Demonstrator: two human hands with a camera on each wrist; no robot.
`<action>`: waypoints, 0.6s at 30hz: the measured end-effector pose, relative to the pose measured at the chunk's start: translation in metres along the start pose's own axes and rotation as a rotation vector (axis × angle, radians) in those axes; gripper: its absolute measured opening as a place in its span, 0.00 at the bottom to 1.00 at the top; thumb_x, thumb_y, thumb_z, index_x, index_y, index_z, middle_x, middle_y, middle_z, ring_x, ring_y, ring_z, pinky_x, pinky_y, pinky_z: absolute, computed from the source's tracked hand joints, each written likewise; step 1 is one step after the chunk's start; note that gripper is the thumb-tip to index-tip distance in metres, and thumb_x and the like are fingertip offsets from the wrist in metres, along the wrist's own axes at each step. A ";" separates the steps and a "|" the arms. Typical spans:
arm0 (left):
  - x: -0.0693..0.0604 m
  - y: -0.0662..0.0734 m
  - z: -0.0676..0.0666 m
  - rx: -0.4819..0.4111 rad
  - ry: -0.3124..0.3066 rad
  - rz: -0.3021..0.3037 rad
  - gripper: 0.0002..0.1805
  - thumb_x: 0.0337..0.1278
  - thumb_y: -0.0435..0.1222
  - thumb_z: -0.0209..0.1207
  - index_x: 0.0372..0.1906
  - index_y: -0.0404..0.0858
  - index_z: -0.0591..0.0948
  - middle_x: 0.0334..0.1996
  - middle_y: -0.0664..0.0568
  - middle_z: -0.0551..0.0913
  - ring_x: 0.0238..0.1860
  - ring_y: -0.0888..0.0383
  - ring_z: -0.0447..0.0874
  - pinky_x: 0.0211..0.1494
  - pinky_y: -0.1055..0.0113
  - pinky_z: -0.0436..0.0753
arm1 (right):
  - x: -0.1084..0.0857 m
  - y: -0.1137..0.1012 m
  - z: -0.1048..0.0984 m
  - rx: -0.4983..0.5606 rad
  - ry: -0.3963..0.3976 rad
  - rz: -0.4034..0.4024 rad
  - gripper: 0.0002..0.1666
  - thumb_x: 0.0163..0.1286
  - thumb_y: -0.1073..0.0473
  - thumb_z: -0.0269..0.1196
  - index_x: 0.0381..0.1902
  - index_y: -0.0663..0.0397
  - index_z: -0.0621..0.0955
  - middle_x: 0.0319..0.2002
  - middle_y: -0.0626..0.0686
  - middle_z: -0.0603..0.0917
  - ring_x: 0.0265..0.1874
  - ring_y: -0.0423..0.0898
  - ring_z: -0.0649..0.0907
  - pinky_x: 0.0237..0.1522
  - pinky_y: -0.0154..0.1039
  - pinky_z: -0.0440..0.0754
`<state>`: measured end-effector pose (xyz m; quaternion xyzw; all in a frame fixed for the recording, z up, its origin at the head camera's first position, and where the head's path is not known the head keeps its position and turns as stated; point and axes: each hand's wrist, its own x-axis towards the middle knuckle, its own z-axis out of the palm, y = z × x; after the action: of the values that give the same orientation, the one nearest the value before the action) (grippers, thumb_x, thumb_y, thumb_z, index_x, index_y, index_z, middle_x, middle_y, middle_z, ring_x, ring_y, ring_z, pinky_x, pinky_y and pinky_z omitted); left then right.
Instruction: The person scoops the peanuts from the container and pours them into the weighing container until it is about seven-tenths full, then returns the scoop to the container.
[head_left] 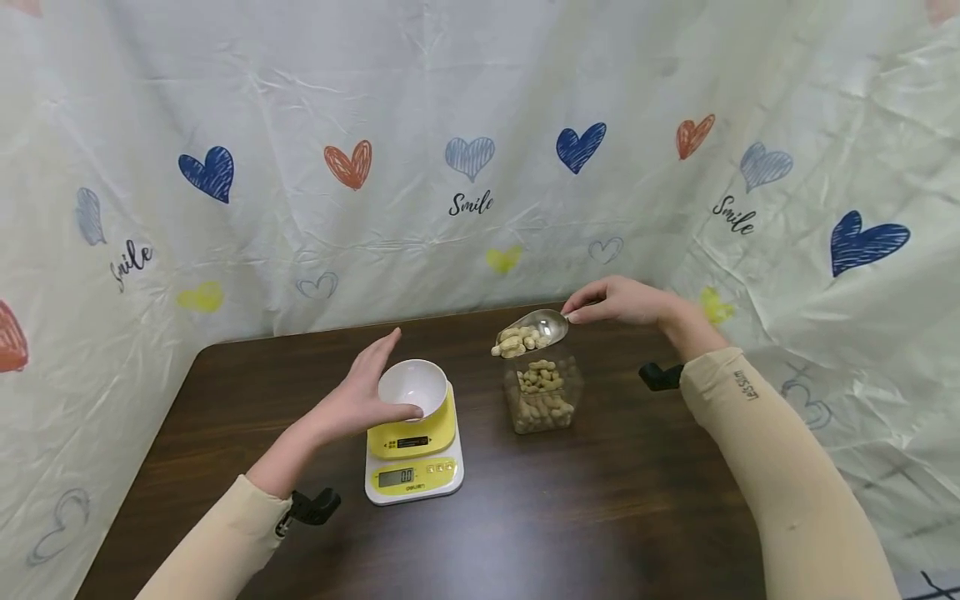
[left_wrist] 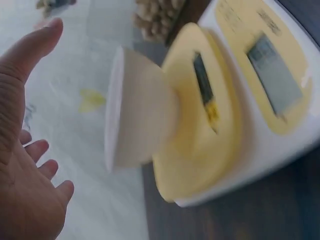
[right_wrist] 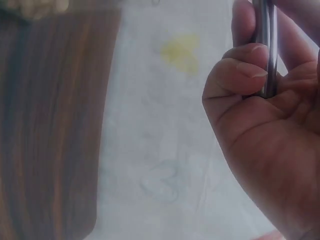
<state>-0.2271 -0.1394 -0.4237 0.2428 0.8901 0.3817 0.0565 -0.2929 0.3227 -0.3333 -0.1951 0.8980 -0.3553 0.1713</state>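
Note:
A metal scoop [head_left: 553,323] loaded with unshelled peanuts [head_left: 517,340] is held over a clear container [head_left: 512,398] with more peanuts inside. My right hand [head_left: 618,302] grips its handle [right_wrist: 272,55], fingers curled round it in the right wrist view. At the left, a white bowl [head_left: 414,385] stands on the yellow platform of a kitchen scale [head_left: 416,477] whose display reads 0.0. Beside the bowl is my left hand [head_left: 358,395], thumb and fingers spread; the left wrist view shows a gap between this hand and the bowl [left_wrist: 142,112].
The dark wooden table [head_left: 540,533] ends at the back and left against a hanging white cloth [head_left: 405,275] printed with hearts and "Smile". A black wrist camera [head_left: 315,507] sits on the left wrist, another black camera [head_left: 662,377] on the right.

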 end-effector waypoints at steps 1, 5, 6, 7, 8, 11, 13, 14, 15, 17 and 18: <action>-0.003 -0.004 -0.001 0.001 -0.001 -0.010 0.71 0.39 0.64 0.77 0.84 0.55 0.44 0.82 0.54 0.46 0.81 0.49 0.40 0.74 0.38 0.57 | 0.002 -0.003 0.002 -0.001 0.001 -0.010 0.19 0.72 0.45 0.67 0.55 0.45 0.87 0.61 0.51 0.82 0.61 0.51 0.78 0.59 0.54 0.75; -0.011 -0.021 0.000 -0.004 -0.014 -0.040 0.71 0.41 0.61 0.78 0.84 0.47 0.45 0.82 0.48 0.47 0.80 0.44 0.40 0.74 0.36 0.55 | 0.013 -0.012 0.013 0.007 0.006 -0.061 0.18 0.73 0.45 0.67 0.55 0.44 0.87 0.61 0.50 0.82 0.62 0.50 0.78 0.59 0.52 0.76; -0.012 -0.025 0.001 -0.008 -0.018 -0.045 0.71 0.42 0.60 0.78 0.84 0.46 0.45 0.82 0.47 0.47 0.80 0.43 0.40 0.74 0.35 0.55 | 0.016 -0.014 0.016 0.016 0.005 -0.073 0.18 0.73 0.45 0.67 0.55 0.44 0.88 0.60 0.50 0.82 0.61 0.50 0.78 0.59 0.51 0.76; -0.012 -0.029 0.003 -0.014 -0.022 -0.051 0.71 0.42 0.59 0.78 0.84 0.45 0.45 0.81 0.46 0.47 0.80 0.42 0.40 0.74 0.35 0.54 | 0.019 -0.017 0.019 0.025 0.002 -0.083 0.18 0.73 0.45 0.67 0.55 0.44 0.88 0.60 0.50 0.83 0.61 0.50 0.79 0.59 0.51 0.77; -0.013 -0.032 0.005 -0.019 -0.025 -0.056 0.70 0.43 0.59 0.78 0.84 0.44 0.45 0.81 0.45 0.47 0.80 0.41 0.40 0.74 0.34 0.54 | 0.022 -0.020 0.023 0.040 -0.002 -0.090 0.18 0.73 0.46 0.67 0.55 0.45 0.88 0.59 0.50 0.83 0.60 0.50 0.79 0.58 0.51 0.77; -0.012 -0.041 0.012 -0.034 -0.031 -0.062 0.70 0.44 0.59 0.77 0.84 0.43 0.45 0.81 0.42 0.47 0.80 0.39 0.40 0.73 0.32 0.53 | 0.030 -0.028 0.034 0.077 -0.013 -0.105 0.17 0.72 0.46 0.68 0.54 0.45 0.88 0.58 0.49 0.84 0.58 0.49 0.80 0.58 0.52 0.78; -0.010 -0.046 0.016 -0.042 -0.033 -0.071 0.70 0.44 0.59 0.77 0.84 0.44 0.45 0.81 0.42 0.47 0.80 0.40 0.40 0.73 0.32 0.53 | 0.034 -0.034 0.041 0.095 -0.018 -0.109 0.17 0.73 0.47 0.67 0.54 0.45 0.88 0.58 0.50 0.84 0.58 0.49 0.80 0.58 0.52 0.77; -0.009 -0.048 0.018 -0.046 -0.033 -0.075 0.70 0.44 0.59 0.77 0.84 0.44 0.45 0.81 0.42 0.47 0.80 0.40 0.41 0.73 0.32 0.54 | 0.036 -0.037 0.045 0.100 -0.018 -0.110 0.17 0.73 0.47 0.67 0.54 0.45 0.88 0.58 0.49 0.84 0.58 0.49 0.81 0.58 0.53 0.77; -0.008 -0.050 0.020 -0.052 -0.032 -0.078 0.70 0.44 0.59 0.77 0.84 0.44 0.45 0.81 0.42 0.47 0.80 0.40 0.41 0.73 0.32 0.54 | 0.038 -0.040 0.048 0.101 -0.018 -0.112 0.17 0.72 0.46 0.67 0.54 0.45 0.88 0.57 0.49 0.84 0.58 0.49 0.81 0.58 0.53 0.77; -0.007 -0.053 0.023 -0.067 -0.032 -0.087 0.70 0.44 0.58 0.77 0.84 0.44 0.45 0.81 0.42 0.48 0.79 0.40 0.42 0.73 0.33 0.54 | 0.043 -0.044 0.054 0.103 -0.023 -0.114 0.16 0.73 0.46 0.67 0.54 0.44 0.88 0.57 0.49 0.84 0.57 0.49 0.81 0.58 0.53 0.77; -0.006 -0.054 0.024 -0.073 -0.031 -0.095 0.70 0.43 0.58 0.77 0.84 0.44 0.45 0.81 0.42 0.48 0.79 0.40 0.42 0.73 0.33 0.55 | 0.045 -0.045 0.057 0.098 -0.023 -0.115 0.16 0.73 0.46 0.67 0.54 0.44 0.88 0.57 0.48 0.84 0.57 0.48 0.81 0.58 0.53 0.77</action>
<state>-0.2359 -0.1583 -0.4796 0.2038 0.8852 0.4068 0.0970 -0.2964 0.2383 -0.3486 -0.2420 0.8646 -0.4060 0.1704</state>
